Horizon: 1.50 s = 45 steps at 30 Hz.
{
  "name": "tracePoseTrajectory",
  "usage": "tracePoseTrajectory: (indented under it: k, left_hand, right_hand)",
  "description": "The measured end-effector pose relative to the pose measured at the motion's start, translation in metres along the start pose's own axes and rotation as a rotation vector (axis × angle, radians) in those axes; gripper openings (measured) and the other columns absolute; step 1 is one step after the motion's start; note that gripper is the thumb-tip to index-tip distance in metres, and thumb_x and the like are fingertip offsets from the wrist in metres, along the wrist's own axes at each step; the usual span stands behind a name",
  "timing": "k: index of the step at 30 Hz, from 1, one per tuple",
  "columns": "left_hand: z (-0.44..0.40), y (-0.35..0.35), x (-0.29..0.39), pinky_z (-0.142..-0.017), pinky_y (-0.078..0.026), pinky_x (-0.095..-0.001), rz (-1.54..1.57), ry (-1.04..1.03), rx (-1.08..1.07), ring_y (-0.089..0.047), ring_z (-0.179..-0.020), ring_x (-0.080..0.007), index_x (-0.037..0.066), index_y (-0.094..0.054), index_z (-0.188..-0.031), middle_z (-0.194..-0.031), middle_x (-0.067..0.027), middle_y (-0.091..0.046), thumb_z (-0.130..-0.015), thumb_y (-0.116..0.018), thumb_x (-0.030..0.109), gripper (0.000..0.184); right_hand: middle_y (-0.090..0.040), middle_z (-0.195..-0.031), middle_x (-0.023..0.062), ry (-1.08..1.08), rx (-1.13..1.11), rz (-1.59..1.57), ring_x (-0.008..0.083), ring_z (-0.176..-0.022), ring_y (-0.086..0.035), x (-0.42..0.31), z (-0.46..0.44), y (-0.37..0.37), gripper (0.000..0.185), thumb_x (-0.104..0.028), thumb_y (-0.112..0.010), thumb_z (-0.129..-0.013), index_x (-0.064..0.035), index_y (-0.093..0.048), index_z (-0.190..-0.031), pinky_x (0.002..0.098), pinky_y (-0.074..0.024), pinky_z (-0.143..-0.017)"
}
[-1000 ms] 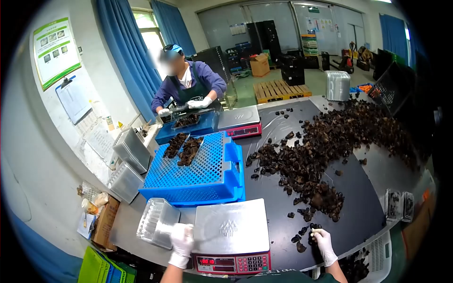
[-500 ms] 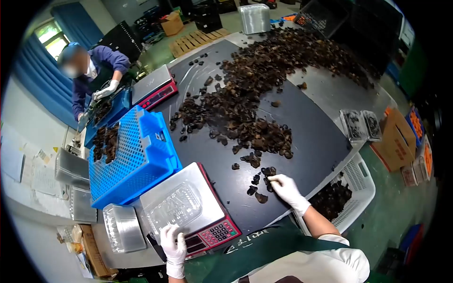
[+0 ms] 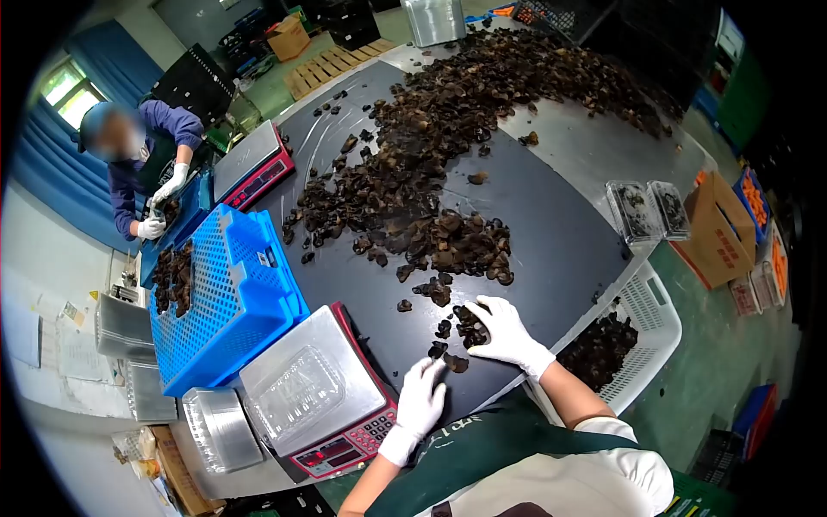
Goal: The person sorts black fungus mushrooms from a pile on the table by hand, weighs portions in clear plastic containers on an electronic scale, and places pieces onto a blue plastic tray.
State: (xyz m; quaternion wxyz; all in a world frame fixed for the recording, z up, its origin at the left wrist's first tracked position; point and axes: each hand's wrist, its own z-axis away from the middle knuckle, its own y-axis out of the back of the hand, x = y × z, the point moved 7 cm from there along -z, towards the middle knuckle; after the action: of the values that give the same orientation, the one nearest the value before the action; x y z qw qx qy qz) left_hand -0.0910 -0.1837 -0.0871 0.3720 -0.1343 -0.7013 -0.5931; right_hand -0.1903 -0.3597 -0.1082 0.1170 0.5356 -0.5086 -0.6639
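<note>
Both my hands wear white gloves. My right hand point(image 3: 510, 338) rests on the dark table, thumb and fingers spread around a small cluster of dark wood ear mushrooms point(image 3: 469, 326). My left hand point(image 3: 420, 401) is at the table's near edge, thumb apart, its fingertips at a small black mushroom piece point(image 3: 438, 350); whether they touch it I cannot tell. A brownish piece point(image 3: 456, 364) lies between the hands. Left of my left hand, a clear plastic tray point(image 3: 301, 392) sits on the scale point(image 3: 369, 379), whose display is lit red.
A large mushroom heap point(image 3: 431, 164) spreads across the table. Blue crates point(image 3: 233, 293) and stacked clear trays point(image 3: 222, 429) stand left. A white basket point(image 3: 659, 336) with mushrooms is at right, near filled boxes point(image 3: 633, 211). A co-worker point(image 3: 151, 164) works beside another scale point(image 3: 250, 164).
My left hand has moved from the scale's front to the mushroom pieces. My right hand has gone from pinching at the pieces to spreading around them. The view has shifted slightly.
</note>
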Motion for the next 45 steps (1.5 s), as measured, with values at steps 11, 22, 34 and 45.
tracePoseTrajectory:
  k: [11,22,34,45]
  left_hand:
    - [-0.080,-0.043,-0.036,-0.075,-0.051,-0.0398,-0.325,0.152,0.048,-0.057,-0.092,-0.0315,0.017,-0.058,-0.117,-0.109,-0.0104,-0.053,-0.078,-0.064,0.011,0.040]
    - [-0.060,-0.045,-0.079,-0.061,-0.047,-0.0233,1.093,0.558,0.109,-0.056,-0.069,-0.0093,0.008,-0.057,-0.099,-0.082,0.0004,-0.061,-0.088,-0.061,0.006,0.011]
    - [-0.039,-0.053,-0.043,-0.056,-0.035,-0.0287,2.213,0.790,0.091,-0.041,-0.070,-0.0203,0.009,-0.057,-0.081,-0.077,-0.0058,-0.045,-0.086,-0.052,0.030,0.022]
    - [-0.030,-0.046,-0.038,-0.046,-0.042,-0.0261,2.161,0.751,-0.089,-0.047,-0.071,-0.0195,0.007,-0.058,-0.093,-0.083,-0.0088,-0.048,-0.074,-0.054,0.014,0.021]
  right_hand:
    - [-0.063,-0.089,0.0089,-0.191,-0.071,-0.535,0.0190,-0.077,-0.059,0.028,-0.030,-0.014,0.022,-0.017,-0.067,-0.077,-0.0080,-0.067,-0.097,0.0311,-0.0489,-0.072]
    - [-0.058,-0.114,0.0139,-0.605,-0.178,-2.213,0.0312,-0.107,-0.059,0.070,0.002,-0.017,0.028,-0.005,-0.048,-0.089,-0.0013,-0.051,-0.116,0.0495,-0.0496,-0.093]
    - [-0.061,-0.082,0.0020,-0.521,-0.271,-1.395,0.0101,-0.073,-0.058,0.046,-0.007,0.000,0.018,-0.012,-0.066,-0.084,-0.0024,-0.063,-0.099,0.0271,-0.0485,-0.065]
    - [-0.060,-0.087,0.0087,0.178,-0.092,-0.295,0.0251,-0.074,-0.063,0.000,0.005,-0.018,0.022,-0.007,-0.066,-0.073,-0.0055,-0.064,-0.095,0.0317,-0.0524,-0.066]
